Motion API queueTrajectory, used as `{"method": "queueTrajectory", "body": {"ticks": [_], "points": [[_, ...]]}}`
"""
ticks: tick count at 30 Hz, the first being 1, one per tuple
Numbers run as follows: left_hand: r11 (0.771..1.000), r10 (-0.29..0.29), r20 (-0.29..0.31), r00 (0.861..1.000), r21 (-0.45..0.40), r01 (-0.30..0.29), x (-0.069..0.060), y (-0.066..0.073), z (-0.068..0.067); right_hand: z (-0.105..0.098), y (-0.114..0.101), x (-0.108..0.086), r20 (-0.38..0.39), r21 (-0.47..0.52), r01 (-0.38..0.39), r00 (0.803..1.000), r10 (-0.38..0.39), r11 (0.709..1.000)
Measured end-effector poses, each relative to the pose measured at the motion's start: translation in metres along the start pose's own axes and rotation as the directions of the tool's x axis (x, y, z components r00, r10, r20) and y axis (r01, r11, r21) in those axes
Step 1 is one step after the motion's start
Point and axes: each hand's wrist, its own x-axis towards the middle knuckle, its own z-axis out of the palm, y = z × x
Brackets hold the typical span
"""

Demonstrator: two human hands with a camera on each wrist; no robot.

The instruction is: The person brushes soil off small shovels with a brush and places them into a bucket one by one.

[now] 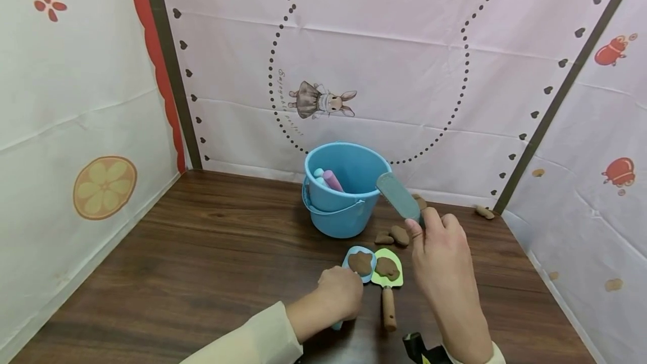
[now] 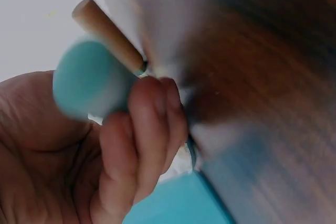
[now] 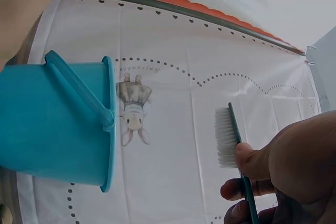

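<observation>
My left hand (image 1: 340,294) curls round the teal handle (image 2: 86,80) of a small blue shovel (image 1: 354,250). A flat brown lump (image 1: 360,263) lies on that shovel's blade. Beside it on the table is a green shovel (image 1: 386,252) with a wooden handle (image 1: 388,308), its blade carrying another brown lump (image 1: 387,268). My right hand (image 1: 445,257) holds a brush (image 1: 399,195) raised to the right of the blue bucket (image 1: 338,218). White bristles (image 3: 226,137) show along the brush's teal back in the right wrist view.
Light blue and purple rod-like ends (image 1: 332,180) stick up inside the bucket. Several brown stone-like pieces (image 1: 399,236) lie to its right, one (image 1: 484,212) at the far right corner. Patterned cloth walls (image 1: 404,72) enclose the wooden table (image 1: 202,263). A black object (image 1: 414,347) shows near the right wrist.
</observation>
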Motion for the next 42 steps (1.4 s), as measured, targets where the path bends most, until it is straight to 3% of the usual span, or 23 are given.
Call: {"method": "queueTrajectory", "body": {"ticks": [4, 7, 9, 13, 17, 23, 28, 30, 32, 34, 36, 42], "points": [[0.999, 0.008, -0.065, 0.998, -0.046, -0.011, -0.008, -0.012, -0.005, 0.002, -0.002, 0.000, -0.007, -0.005, 0.012, 1.000, -0.012, 1.000], [0.995, 0.032, -0.166, 0.986, -0.084, -0.047, -0.016, -0.025, -0.010, 0.004, -0.004, -0.001, -0.012, -0.006, 0.046, 0.999, -0.046, 0.999], [0.990, 0.051, -0.255, 0.966, -0.117, -0.083, -0.023, -0.035, -0.014, 0.006, -0.006, -0.003, -0.008, -0.005, 0.069, 0.998, -0.069, 0.998], [0.966, 0.064, -0.416, 0.907, -0.202, -0.161, -0.037, -0.056, -0.027, 0.011, -0.014, -0.008, -0.007, 0.000, 0.115, 0.993, -0.115, 0.993], [0.956, 0.069, -0.556, 0.828, -0.201, -0.215, -0.051, -0.078, -0.044, 0.016, -0.023, -0.013, 0.000, 0.008, 0.162, 0.987, -0.162, 0.987], [0.977, 0.060, -0.732, 0.679, -0.097, -0.190, -0.064, -0.101, -0.060, 0.019, -0.026, -0.016, -0.021, -0.002, 0.177, 0.984, -0.177, 0.984], [0.985, 0.056, -0.858, 0.510, -0.037, -0.169, -0.061, -0.113, -0.061, 0.021, -0.027, -0.017, -0.026, -0.005, 0.193, 0.981, -0.193, 0.981], [0.986, 0.058, -0.890, 0.452, -0.021, -0.168, -0.058, -0.115, -0.061, 0.023, -0.028, -0.018, -0.022, -0.012, 0.207, 0.978, -0.207, 0.978], [0.985, 0.060, -0.913, 0.403, -0.011, -0.172, -0.055, -0.116, -0.060, 0.025, -0.030, -0.019, -0.023, -0.019, 0.221, 0.975, -0.221, 0.975], [0.984, 0.067, -0.928, 0.366, 0.000, -0.179, -0.052, -0.115, -0.059, 0.028, -0.032, -0.020, -0.036, -0.028, 0.241, 0.970, -0.242, 0.970], [0.982, 0.078, -0.935, 0.345, 0.013, -0.188, -0.051, -0.114, -0.058, 0.032, -0.034, -0.021, -0.052, -0.036, 0.259, 0.964, -0.261, 0.965], [0.979, 0.090, -0.938, 0.335, 0.021, -0.205, -0.048, -0.103, -0.056, 0.042, -0.038, -0.023, -0.085, -0.067, 0.283, 0.954, -0.288, 0.957]]}}
